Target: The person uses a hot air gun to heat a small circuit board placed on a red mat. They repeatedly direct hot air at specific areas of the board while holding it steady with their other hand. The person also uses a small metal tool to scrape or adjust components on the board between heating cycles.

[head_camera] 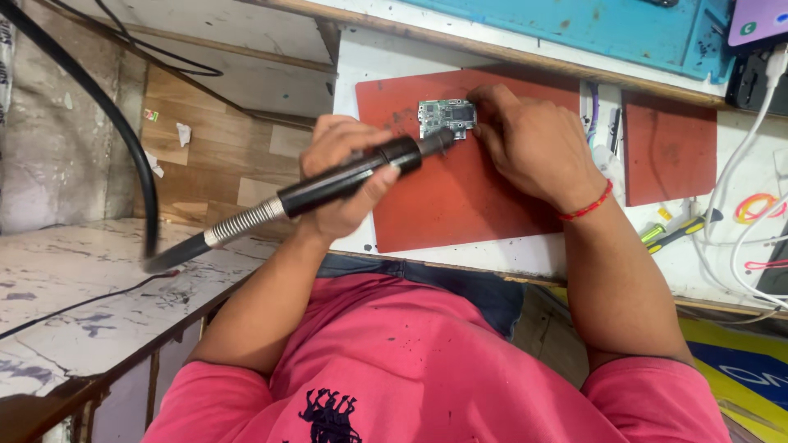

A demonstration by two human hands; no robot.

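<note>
White bench (369, 61) under a blue mat (574, 25) fills the view, with a black hose (123, 139) curving over the marbled counter (74, 287) at far left. From it a hot-air handle (345, 180) runs rightward, the left hand (341, 176) wrapped tight around it, nozzle tip just at the edge of a small circuit board (446, 117) lying on a red pad (460, 180). Beyond it, the right hand (529, 143) presses fingertips on the board's right edge; whether it pinches anything I cannot tell; further right lie a second red pad (669, 148), a screwdriver (681, 231) and white cables (739, 164).
</note>
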